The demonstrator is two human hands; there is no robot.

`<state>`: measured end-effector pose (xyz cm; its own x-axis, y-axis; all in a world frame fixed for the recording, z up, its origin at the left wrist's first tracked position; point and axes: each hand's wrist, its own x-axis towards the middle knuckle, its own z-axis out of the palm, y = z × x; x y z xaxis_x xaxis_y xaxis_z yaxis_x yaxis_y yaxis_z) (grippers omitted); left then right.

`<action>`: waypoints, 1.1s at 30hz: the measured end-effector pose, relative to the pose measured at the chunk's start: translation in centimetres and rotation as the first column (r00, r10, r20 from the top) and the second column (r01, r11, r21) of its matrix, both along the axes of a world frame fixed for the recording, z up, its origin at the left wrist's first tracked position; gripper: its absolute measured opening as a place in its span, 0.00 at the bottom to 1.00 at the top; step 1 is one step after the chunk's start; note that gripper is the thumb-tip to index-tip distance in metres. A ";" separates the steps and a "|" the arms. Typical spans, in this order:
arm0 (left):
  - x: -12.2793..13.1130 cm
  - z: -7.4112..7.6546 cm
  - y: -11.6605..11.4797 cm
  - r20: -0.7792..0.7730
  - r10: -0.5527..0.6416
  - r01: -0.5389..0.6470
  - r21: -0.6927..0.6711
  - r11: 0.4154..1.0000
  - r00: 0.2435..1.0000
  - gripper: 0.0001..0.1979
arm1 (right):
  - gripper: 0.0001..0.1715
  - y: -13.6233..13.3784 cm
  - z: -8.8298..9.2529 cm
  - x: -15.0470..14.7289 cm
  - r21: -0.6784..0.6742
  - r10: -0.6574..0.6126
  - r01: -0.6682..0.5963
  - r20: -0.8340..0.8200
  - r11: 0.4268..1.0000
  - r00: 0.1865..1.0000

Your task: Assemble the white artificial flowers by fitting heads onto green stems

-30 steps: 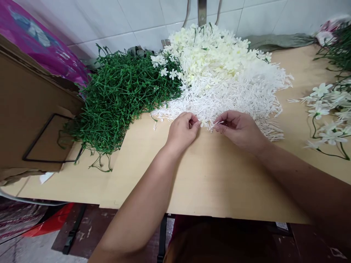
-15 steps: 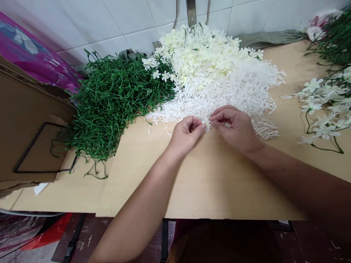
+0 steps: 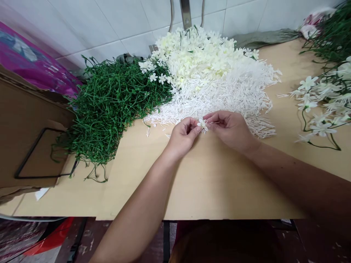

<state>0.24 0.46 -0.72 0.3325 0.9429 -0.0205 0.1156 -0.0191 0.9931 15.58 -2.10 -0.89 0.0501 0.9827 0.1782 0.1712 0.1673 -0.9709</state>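
A small white artificial flower [image 3: 202,125] is pinched between the fingertips of my left hand [image 3: 185,134]. My right hand [image 3: 229,128] meets it from the other side, thumb and forefinger closed at the petals, with a thin pale strand by the fingers. What exactly the right fingertips grip is too small to make out. Just beyond both hands spreads a heap of white thin stamen pieces [image 3: 219,96]. Behind that rises a pile of cream-white flower heads [image 3: 197,54]. Green plastic stems [image 3: 109,98] lie in a thick tangle to the left.
Assembled white flowers on green stems [image 3: 321,128] lie at the right. On the left stands a cardboard box [image 3: 30,135] with a black wire frame [image 3: 29,153], near a purple bag [image 3: 41,65]. Cardboard [image 3: 137,190] covers the table; a tiled wall [image 3: 131,22] closes the back.
The camera view has shifted slightly. Both hands stay together at the flower, whose petals now face up more openly between the fingertips.
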 end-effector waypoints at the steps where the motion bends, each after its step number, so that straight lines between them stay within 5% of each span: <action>1: 0.0 0.0 0.0 -0.001 0.001 -0.001 0.002 1.000 1.000 0.07 | 0.03 0.0 0.0 0.0 -0.001 -0.001 0.001 -0.001 1.000 1.000; 17: 0.3 0.2 -0.2 -0.003 -0.028 0.028 0.018 0.999 1.000 0.08 | 0.05 -0.4 -0.4 0.1 0.261 -0.013 -0.086 0.354 0.961 0.935; 28: 0.2 0.6 -0.1 0.140 -0.010 0.009 0.004 1.000 0.990 0.06 | 0.09 0.4 -0.3 0.6 0.008 0.001 0.000 -0.092 1.000 0.996; 33: 0.3 0.1 0.0 0.117 0.019 -0.014 -0.038 0.999 0.993 0.06 | 0.13 0.4 -0.1 0.7 -0.032 0.023 -0.028 -0.147 0.999 0.989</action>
